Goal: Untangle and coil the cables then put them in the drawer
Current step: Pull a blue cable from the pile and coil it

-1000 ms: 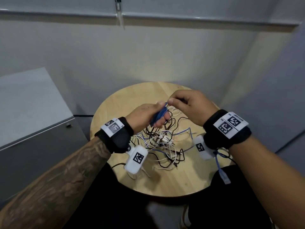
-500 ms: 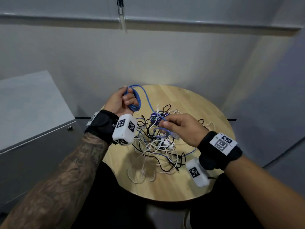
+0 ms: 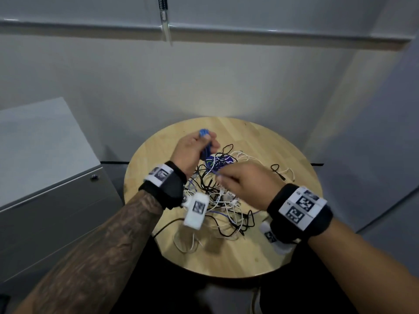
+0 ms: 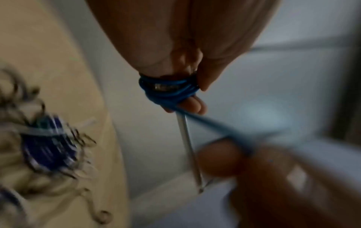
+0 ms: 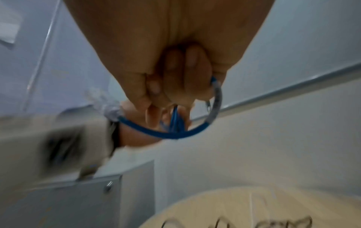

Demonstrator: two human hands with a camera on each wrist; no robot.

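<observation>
while your left hand (image 3: 192, 152) grips the coiled blue cable (image 4: 168, 91), your right hand (image 3: 246, 185) just beside it pinches its loose end.

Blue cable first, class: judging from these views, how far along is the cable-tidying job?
Done: most of the blue cable is wound into a coil gripped in the left hand.
In hand: the right hand pinches the cable's free end, winding on the last stretch.
Left: the black and white cables lie tangled on the round table, and nothing has gone to the grey cabinet, whose front is closed.
</observation>
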